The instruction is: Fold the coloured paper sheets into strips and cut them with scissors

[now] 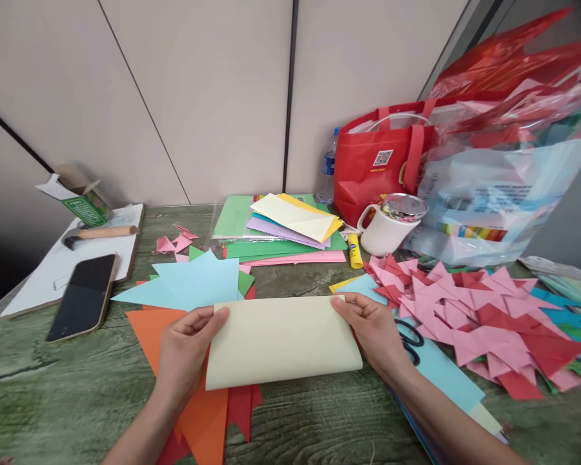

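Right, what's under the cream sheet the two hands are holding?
At the lower left of the cream sheet, orange paper and red paper poke out, with green tabletop further right. Whatever lies directly beneath its middle is covered.

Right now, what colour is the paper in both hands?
The paper is pale cream; head view.

cream sheet (283,342): matt, smooth paper | mug lid (405,206): glossy | hammer handle (109,232): wood
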A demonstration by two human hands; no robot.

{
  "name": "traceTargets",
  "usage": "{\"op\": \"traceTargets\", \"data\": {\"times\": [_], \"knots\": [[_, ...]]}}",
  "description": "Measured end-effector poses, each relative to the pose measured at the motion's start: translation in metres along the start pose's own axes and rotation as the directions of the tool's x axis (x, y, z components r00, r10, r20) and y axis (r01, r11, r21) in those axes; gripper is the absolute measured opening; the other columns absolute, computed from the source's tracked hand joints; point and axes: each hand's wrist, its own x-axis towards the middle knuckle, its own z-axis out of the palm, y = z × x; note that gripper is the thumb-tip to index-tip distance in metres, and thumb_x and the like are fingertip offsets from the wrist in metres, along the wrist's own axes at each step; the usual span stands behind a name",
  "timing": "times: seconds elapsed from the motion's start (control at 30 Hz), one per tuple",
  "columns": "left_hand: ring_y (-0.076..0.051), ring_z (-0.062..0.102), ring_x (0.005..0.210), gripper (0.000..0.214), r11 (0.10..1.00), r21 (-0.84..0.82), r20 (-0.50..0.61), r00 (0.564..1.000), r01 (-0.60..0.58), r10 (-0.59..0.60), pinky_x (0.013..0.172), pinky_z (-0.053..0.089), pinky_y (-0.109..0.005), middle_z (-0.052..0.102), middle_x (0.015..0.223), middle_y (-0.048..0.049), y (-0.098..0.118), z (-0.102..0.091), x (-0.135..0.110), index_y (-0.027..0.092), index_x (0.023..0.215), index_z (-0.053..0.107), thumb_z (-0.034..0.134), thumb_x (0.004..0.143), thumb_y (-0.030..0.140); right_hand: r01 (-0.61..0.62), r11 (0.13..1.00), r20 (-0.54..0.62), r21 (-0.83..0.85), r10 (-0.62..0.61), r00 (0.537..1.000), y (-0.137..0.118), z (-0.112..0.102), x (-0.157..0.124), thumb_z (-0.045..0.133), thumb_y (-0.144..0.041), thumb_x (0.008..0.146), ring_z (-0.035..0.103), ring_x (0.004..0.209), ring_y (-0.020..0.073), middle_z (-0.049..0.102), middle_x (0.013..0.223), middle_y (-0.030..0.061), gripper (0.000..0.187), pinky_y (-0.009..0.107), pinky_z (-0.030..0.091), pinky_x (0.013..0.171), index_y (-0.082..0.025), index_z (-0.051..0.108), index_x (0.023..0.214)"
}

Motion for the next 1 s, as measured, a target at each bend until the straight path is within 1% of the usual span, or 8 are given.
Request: {"op": "traceTargets", "data": {"times": [0.13, 0.23, 0.37, 0.47, 0.67, 0.83, 0.93, 1.0], "knots": [[-0.014, 0.057, 0.054, 0.032, 0.995, 0.082, 0.001, 0.998, -0.062, 0.062, 0.048, 0.044, -0.021, 0.068, 0.065, -0.002, -0.004, -0.004, 0.003, 0.016, 0.069, 0.069, 0.084, 0.052, 0.039, 0.016, 0.998, 0.008, -0.068, -0.015, 1.0, 0.003, 0.001, 0.002, 0.076, -0.052, 0.06, 0.051, 0.044, 0.0124, 0.063, 0.054, -0.0012, 0.041, 0.022, 0.034, 0.042, -0.017, 0.062, 0.077], [-0.012, 0.054, 0.051, 0.033, 0.987, 0.141, 0.062, 0.996, -0.072, 0.064, 0.046, 0.041, -0.02, 0.065, 0.062, -0.0007, -0.004, -0.009, 0.007, 0.016, 0.067, 0.065, 0.081, 0.055, 0.042, 0.065, 0.987, 0.028, -0.149, -0.062, 0.998, 0.005, 0.003, 0.003, 0.075, -0.054, 0.06, 0.05, 0.046, 0.0125, 0.064, 0.056, 0.0001, 0.043, 0.023, 0.034, 0.044, -0.016, 0.062, 0.074], [-0.01, 0.047, 0.045, 0.041, 0.966, 0.253, 0.12, 0.992, -0.055, 0.025, 0.041, 0.034, -0.018, 0.057, 0.052, 0.0017, 0.004, -0.012, 0.01, 0.016, 0.057, 0.055, 0.08, 0.05, 0.049, 0.202, 0.935, 0.074, -0.293, -0.188, 0.979, 0.01, 0.005, 0.004, 0.07, -0.054, 0.065, 0.053, 0.055, 0.0147, 0.064, 0.062, 0.0013, 0.038, 0.025, 0.037, 0.049, -0.018, 0.062, 0.073], [-0.01, 0.047, 0.046, 0.046, 0.948, 0.311, 0.137, 0.99, -0.06, 0.017, 0.041, 0.034, -0.019, 0.056, 0.052, 0.0004, 0.011, -0.013, 0.011, 0.016, 0.053, 0.053, 0.08, 0.044, 0.052, 0.308, 0.86, 0.107, -0.408, -0.29, 0.951, 0.015, 0.005, 0.006, 0.064, -0.049, 0.072, 0.052, 0.059, 0.0151, 0.062, 0.066, 0.0011, 0.03, 0.026, 0.039, 0.053, -0.019, 0.062, 0.072], [-0.01, 0.046, 0.044, 0.046, 0.942, 0.33, 0.196, 0.981, -0.051, -0.016, 0.041, 0.034, -0.02, 0.055, 0.05, -0.0002, 0.012, -0.019, 0.013, 0.016, 0.051, 0.053, 0.079, 0.042, 0.053, 0.386, 0.731, 0.12, -0.564, -0.389, 0.913, 0.021, 0.006, 0.008, 0.056, -0.043, 0.078, 0.048, 0.053, 0.0146, 0.055, 0.056, -0.0018, 0.025, 0.026, 0.036, 0.052, -0.02, 0.062, 0.071], [-0.011, 0.045, 0.045, 0.044, 0.861, 0.477, 0.218, 0.973, -0.177, 0.079, 0.044, 0.033, -0.022, 0.052, 0.05, 0.0006, 0.004, -0.023, 0.014, 0.018, 0.051, 0.051, 0.068, 0.051, 0.058, 0.406, 0.641, 0.174, -0.652, -0.395, 0.902, 0.024, 0.007, 0.008, 0.051, -0.038, 0.08, 0.054, 0.057, 0.0163, 0.06, 0.062, 0.0002, 0.022, 0.027, 0.038, 0.055, -0.02, 0.062, 0.075], [-0.011, 0.042, 0.046, 0.037, 0.795, 0.558, 0.192, 0.969, -0.236, 0.153, 0.045, 0.03, -0.022, 0.047, 0.049, 0.0029, -0.002, -0.025, 0.016, 0.019, 0.048, 0.046, 0.064, 0.054, 0.051, 0.405, 0.513, 0.203, -0.757, -0.404, 0.892, 0.024, 0.009, 0.006, 0.049, -0.035, 0.081, 0.055, 0.057, 0.0165, 0.062, 0.063, 0.0002, 0.021, 0.026, 0.037, 0.055, -0.02, 0.063, 0.076], [-0.013, 0.043, 0.048, 0.029, 0.722, 0.638, 0.173, 0.963, -0.268, 0.205, 0.046, 0.029, -0.022, 0.048, 0.048, 0.0027, -0.006, -0.026, 0.017, 0.02, 0.048, 0.046, 0.062, 0.057, 0.043, 0.401, 0.407, 0.224, -0.82, -0.417, 0.881, 0.023, 0.012, 0.004, 0.048, -0.032, 0.082, 0.055, 0.058, 0.0162, 0.062, 0.064, 0.0001, 0.019, 0.026, 0.035, 0.055, -0.021, 0.063, 0.075]]}}
